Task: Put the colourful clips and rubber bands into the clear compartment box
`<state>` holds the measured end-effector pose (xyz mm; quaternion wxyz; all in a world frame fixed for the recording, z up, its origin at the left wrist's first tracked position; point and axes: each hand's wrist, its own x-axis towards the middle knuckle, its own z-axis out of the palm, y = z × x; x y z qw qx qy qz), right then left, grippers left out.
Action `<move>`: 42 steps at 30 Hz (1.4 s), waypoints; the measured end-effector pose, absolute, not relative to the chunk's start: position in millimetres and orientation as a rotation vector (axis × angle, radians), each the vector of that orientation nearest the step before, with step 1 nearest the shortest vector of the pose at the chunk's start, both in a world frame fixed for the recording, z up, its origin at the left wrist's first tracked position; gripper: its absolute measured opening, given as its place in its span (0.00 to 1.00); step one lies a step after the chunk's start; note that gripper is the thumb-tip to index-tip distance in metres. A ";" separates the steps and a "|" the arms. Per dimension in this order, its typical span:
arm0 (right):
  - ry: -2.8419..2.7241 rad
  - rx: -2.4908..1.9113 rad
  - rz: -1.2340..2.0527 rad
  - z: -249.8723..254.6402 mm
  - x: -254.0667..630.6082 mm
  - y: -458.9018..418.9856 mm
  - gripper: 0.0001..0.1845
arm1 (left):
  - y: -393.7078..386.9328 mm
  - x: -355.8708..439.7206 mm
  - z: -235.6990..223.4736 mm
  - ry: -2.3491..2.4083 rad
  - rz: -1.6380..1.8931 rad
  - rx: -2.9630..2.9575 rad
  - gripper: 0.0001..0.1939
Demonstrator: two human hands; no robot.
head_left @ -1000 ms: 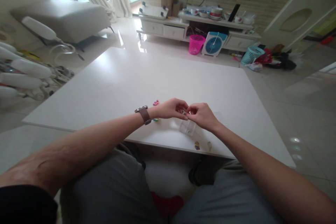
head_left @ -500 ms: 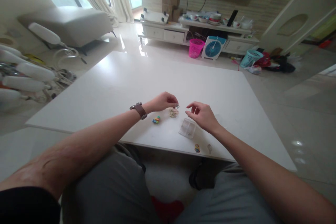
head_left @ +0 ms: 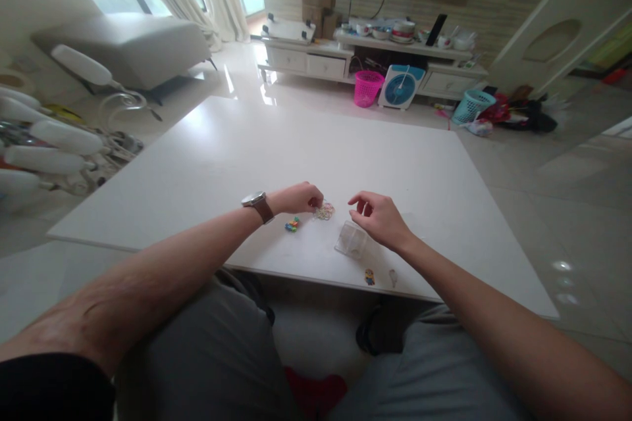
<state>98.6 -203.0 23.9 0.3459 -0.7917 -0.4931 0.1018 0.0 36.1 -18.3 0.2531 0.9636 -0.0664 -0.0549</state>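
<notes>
Two hands, both your own, work above the white worktop (head_left: 306, 138); clock positions take twelve as the worktop's far side. Your left hand (head_left: 304, 197), with a brown-strapped watch (head_left: 255, 200) at the wrist, is lowered with its fingers curled at the edge of a pile of small pale pieces (head_left: 326, 212); whether its grip is clenched, loose or grasping one of them cannot be told, the fingertips being too small and partly hidden. The pile lies at four o'clock from this hand, and a cluster of multicoloured pieces (head_left: 292, 225) at seven. Your right hand (head_left: 379, 216) hovers with thumb and forefinger parted, its grip released and bearing nothing. At seven o'clock from it, just below, sits a clear divided box (head_left: 351, 241). At five o'clock from the box, near the worktop's front edge, lies a yellow-and-blue figure (head_left: 370, 277); at three o'clock from the figure lies a small translucent piece (head_left: 394, 277). Farther out, beyond the worktop at twelve o'clock from your right hand, stand a pink basket (head_left: 367, 89) and, just right of it, a blue-and-white fan (head_left: 401, 87).
</notes>
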 end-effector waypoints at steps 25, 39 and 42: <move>-1.822 -2.506 0.712 15.0 103.6 -209.8 0.09 | 35.5 -6.1 -15.3 -0.141 -0.060 2.649 0.11; -1.785 -2.776 0.603 6.3 77.4 -204.4 0.13 | 35.5 -6.4 -4.4 -0.171 0.009 2.645 0.10; -1.749 -2.803 0.591 1.4 79.1 -206.7 0.13 | 36.0 -6.4 -5.4 -0.158 0.004 2.639 0.10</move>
